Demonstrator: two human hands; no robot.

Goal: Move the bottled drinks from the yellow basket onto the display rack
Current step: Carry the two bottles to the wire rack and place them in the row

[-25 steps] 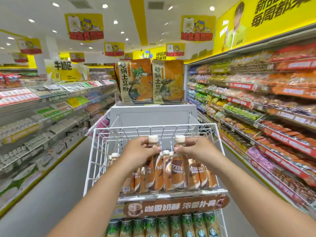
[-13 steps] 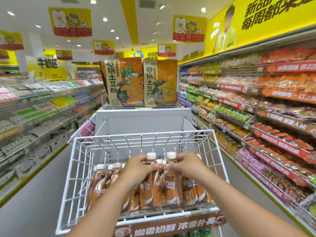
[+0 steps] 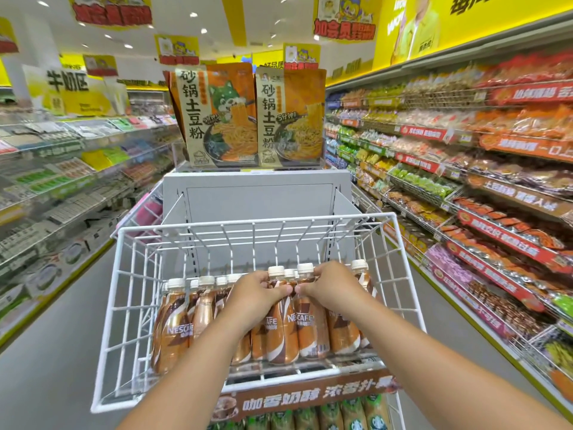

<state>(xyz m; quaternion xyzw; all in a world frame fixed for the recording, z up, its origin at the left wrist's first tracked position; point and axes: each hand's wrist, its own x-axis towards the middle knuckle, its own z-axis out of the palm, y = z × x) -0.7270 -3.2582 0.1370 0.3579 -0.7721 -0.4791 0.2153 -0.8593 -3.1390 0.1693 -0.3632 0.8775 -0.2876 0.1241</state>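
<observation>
**Two Bottles Held at the Neck in the White Wire Rack**

The left hand was curled round the neck of one coffee bottle, and the right hand gripped the neck of the bottle beside it. Both bottles stood upright at the front of the display rack, touching their neighbours in the row.

Handling, as judged: full plastic bottles, moderately heavy, fairly stiff, unlikely to break. The glossy sleeve looked slippery, so the narrowed neck under the white cap was the sound place to hold (as both hands did).

Legible writing: "NESCAFE" on the brown-and-white sleeves. The brown strip below the rack carried Chinese text, "咖香奶醇 浓香扑鼻". Green-labelled bottles stood on the tier beneath; their brand could not be confirmed. Two noodle packs above read "砂锅土豆粉", one marked "5分钟". A sign at left read "牛奶区".

The yellow basket was not in view.
</observation>
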